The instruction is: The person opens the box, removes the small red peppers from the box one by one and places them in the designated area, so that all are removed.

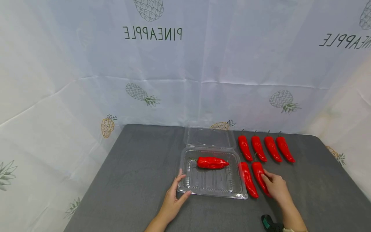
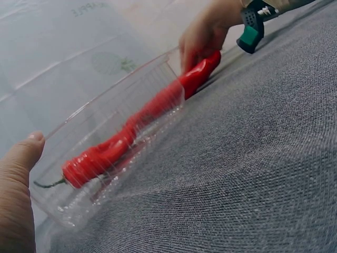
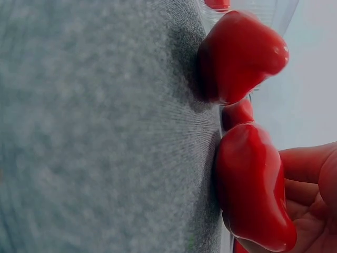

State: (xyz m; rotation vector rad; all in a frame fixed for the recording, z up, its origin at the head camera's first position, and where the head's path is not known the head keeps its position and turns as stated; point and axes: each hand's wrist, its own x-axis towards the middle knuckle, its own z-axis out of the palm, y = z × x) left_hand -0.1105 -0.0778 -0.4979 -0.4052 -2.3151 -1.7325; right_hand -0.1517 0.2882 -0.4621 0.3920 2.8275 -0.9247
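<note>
A clear plastic clamshell box (image 1: pixel 203 190) lies with its lid folded back, and one red chili pepper (image 1: pixel 213 163) rests crosswise inside it. At the box's front left corner is my left hand (image 1: pixel 171 203), fingers along the left side and thumb at the front edge. My right hand (image 1: pixel 276 187) grips a red chili pepper (image 1: pixel 258 172) right of the box, thumb on one side and fingers on the other; the right wrist view shows this pepper (image 3: pixel 250 184) close up on the cloth. Another red pepper (image 1: pixel 248 180) lies between it and the box.
Behind, several red peppers (image 1: pixel 272 149) stand in a row, stems pointing away. The grey cloth-covered table (image 1: pixel 139 167) meets a white curtain (image 1: pixel 188 64) printed with pineapples at its back edge. A dark strap with a green patch (image 1: pixel 266 222) is at my right wrist.
</note>
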